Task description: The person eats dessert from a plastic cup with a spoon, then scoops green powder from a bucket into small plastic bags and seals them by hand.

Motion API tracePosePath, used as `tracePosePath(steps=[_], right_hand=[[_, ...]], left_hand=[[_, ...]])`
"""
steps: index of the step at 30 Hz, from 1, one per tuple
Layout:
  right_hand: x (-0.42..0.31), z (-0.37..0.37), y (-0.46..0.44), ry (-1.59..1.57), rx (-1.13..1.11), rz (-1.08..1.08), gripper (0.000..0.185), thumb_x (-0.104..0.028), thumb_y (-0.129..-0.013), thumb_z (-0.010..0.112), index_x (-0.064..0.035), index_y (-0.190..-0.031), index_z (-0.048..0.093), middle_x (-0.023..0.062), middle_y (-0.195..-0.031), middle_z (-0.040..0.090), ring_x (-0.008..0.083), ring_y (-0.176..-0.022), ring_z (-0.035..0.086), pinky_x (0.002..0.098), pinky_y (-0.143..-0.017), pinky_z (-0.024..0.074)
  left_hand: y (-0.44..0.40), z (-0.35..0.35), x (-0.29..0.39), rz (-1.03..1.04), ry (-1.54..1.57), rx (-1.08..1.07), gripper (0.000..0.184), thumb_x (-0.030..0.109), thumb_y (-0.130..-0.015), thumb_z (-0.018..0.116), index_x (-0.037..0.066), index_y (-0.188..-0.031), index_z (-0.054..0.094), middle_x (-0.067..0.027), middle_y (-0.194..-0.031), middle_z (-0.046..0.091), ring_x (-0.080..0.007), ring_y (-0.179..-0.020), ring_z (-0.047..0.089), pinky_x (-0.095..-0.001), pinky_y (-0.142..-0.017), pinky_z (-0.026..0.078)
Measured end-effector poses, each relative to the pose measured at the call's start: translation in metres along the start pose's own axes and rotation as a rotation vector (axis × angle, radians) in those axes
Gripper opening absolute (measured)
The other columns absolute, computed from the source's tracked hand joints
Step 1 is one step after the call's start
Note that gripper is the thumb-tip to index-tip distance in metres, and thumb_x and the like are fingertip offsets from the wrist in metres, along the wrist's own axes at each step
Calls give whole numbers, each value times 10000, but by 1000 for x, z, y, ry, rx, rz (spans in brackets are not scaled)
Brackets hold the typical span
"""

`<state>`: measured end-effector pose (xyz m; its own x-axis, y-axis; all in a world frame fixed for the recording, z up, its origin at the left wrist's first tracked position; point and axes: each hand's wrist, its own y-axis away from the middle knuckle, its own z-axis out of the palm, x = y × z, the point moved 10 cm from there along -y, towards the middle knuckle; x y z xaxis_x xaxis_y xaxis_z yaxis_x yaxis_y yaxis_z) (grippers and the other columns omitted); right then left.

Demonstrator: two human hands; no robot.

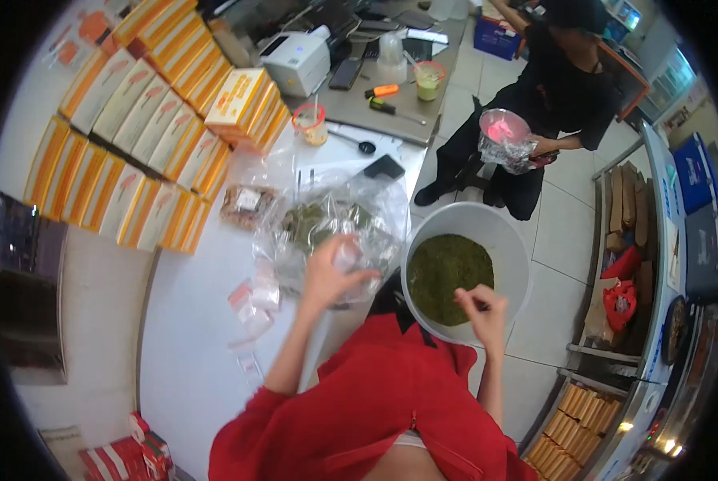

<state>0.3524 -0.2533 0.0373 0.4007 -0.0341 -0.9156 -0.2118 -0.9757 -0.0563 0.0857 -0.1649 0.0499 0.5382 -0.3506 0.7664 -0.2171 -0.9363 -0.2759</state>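
Note:
My left hand (pixel 328 272) is curled over the table edge, with a small translucent round thing (pixel 347 258) between thumb and fingers; its kind is unclear. Just behind it lies a large clear plastic bag (pixel 375 232) with green contents. My right hand (pixel 485 314) hovers over the near right side of a deep white bucket (pixel 513 248), its fingers closed in a pinch; whatever they hold is too small to make out. Fine dark green powder (pixel 449 276) covers the bucket's bottom.
Small clear packets (pixel 254 305) and a brown package (pixel 249 204) lie on the white table (pixel 190 345). Stacked orange-and-white boxes (pixel 146 120) line the left. A seated person (pixel 567 88) beyond the bucket holds a foil-wrapped bowl (pixel 505 143). Shelving (pixel 615 353) stands right.

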Motion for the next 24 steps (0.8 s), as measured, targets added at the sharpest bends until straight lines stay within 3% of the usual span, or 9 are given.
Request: tracePosePath(steps=[1, 3, 4, 6, 10, 16, 18, 22, 24], right_hand=[[0, 14, 1, -48, -34, 63, 159, -97, -716, 728, -11, -701, 596, 1, -556, 504, 50, -521, 442, 192, -482, 357], [-12, 40, 5, -132, -88, 96, 166, -110, -704, 738, -19, -759, 610, 6, -583, 530, 56, -532, 462, 200, -497, 385], [-24, 51, 4, -168, -100, 59, 176, -115, -699, 740, -24, -793, 622, 5, -588, 533, 59, -533, 468, 203, -503, 393], [-21, 60, 0, -191, -50, 44, 192, -113, -698, 737, -31, -843, 641, 12, -636, 582, 65, -555, 510, 203, -508, 398], [2, 40, -4, -215, 81, 133, 229, -95, -703, 729, -15, -906, 659, 63, -741, 656, 85, -623, 587, 214, -532, 428], [-5, 22, -5, -266, 140, -45, 186, -10, -741, 670, 11, -925, 662, 81, -822, 647, 101, -683, 589, 231, -555, 456], [11, 15, -5, -376, 159, 103, 202, 19, -738, 664, 23, -939, 657, 91, -874, 637, 103, -722, 587, 228, -578, 461], [16, -8, -3, -427, 232, 211, 199, 50, -713, 670, 36, -912, 654, 55, -765, 646, 75, -682, 576, 179, -586, 440], [6, 1, 0, -422, 203, 147, 191, 51, -694, 679, 7, -879, 665, 41, -723, 651, 66, -666, 578, 168, -554, 419]], left_hand=[[9, 17, 3, -13, 224, 6, 442, 283, -713, 736, 74, -1058, 552, -36, -865, 617, -174, -752, 608, -320, -614, 482], [46, 86, -19, -665, 887, -141, 376, 205, -785, 686, 71, -1099, 528, -15, -887, 595, -114, -789, 577, -273, -686, 484], [49, 101, -9, -655, 886, -155, 376, 205, -785, 686, 71, -1099, 528, -15, -887, 595, -114, -789, 577, -273, -686, 484], [47, 131, 17, -654, 1432, -159, 327, 140, -822, 637, 43, -1110, 515, -29, -886, 604, -115, -790, 584, -248, -711, 486], [33, 129, 20, -595, 1298, -100, 315, 104, -823, 629, 10, -1101, 515, -45, -884, 611, -117, -797, 585, -253, -695, 487], [28, 127, 0, -524, 898, -70, 262, 122, -752, 709, 2, -943, 575, -56, -879, 617, -109, -791, 583, -259, -685, 478], [22, 102, -8, -516, 615, 88, 241, 133, -712, 747, 14, -851, 590, -57, -836, 624, -111, -754, 582, -253, -669, 467], [22, 109, -18, -528, 686, -48, 248, 141, -693, 763, 14, -837, 607, -58, -815, 636, -115, -746, 584, -252, -674, 460], [10, 104, 63, -69, 636, -217, 233, 143, -699, 754, 12, -841, 624, -56, -788, 645, -120, -744, 594, -253, -670, 462]])
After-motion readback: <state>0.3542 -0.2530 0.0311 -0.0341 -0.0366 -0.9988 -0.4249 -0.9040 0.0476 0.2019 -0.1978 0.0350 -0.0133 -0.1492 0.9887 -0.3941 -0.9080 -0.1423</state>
